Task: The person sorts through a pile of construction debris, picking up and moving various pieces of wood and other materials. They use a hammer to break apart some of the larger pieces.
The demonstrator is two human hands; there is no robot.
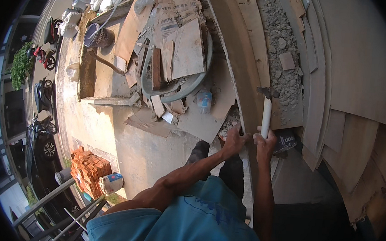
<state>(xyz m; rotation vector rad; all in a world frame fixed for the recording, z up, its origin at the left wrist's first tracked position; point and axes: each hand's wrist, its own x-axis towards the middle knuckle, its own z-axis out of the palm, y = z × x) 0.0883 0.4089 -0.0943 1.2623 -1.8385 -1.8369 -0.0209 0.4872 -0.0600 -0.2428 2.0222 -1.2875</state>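
Note:
My right hand (pixel 265 142) is wrapped around the white handle of a hammer (pixel 266 115). The hammer's dark head points away from me, over the boards and close to a strip of broken rubble (pixel 282 46). A long brown wooden board (pixel 237 42) runs away from me between my arms. At its left edge, my left hand (pixel 235 139) has its fingers curled, with the thumb lying over the edge. Whether anything small sits between those fingers cannot be made out.
Left of the board lie a grey-green round rim (pixel 198 82), a torn paper sack (pixel 176 10), wood scraps and a clear plastic bottle (pixel 204 99). A dark bucket (pixel 101 36) stands farther left. Stacked bricks (pixel 90 169) are at lower left; plywood sheets (pixel 352 146) spread to the right.

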